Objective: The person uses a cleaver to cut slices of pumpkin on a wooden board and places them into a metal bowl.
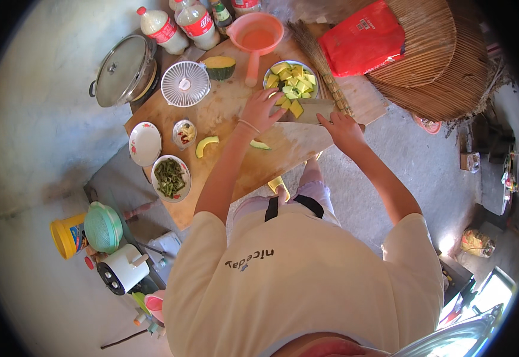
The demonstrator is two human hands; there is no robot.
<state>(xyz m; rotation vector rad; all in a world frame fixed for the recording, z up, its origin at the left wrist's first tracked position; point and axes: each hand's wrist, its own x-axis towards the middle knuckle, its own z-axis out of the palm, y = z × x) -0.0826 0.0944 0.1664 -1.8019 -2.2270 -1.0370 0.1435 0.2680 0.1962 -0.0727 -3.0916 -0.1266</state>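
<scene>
My right hand (343,131) grips a cleaver (317,110), its broad blade lying nearly flat at the near rim of a bowl (317,91). Several cut squash pieces (296,108) rest on the blade. Beside them on the left is my left hand (259,111), fingers spread; whether its fingertips touch the pieces is unclear. Chunks of yellow-green squash (293,79) fill the bowl. One curved squash slice (206,145) lies left of my left forearm, and another slice (260,145) is just right of it. Farther back sits a larger cut squash piece (220,68) with dark green rind.
A pink ladle (257,35), white slotted basket (186,84) and lidded pan (123,71) stand at the back. Left are an oval plate (145,143), a small garlic-and-chili dish (184,134) and a plate of chopped green vegetables (170,177). A straw brush (326,76) lies right of the bowl.
</scene>
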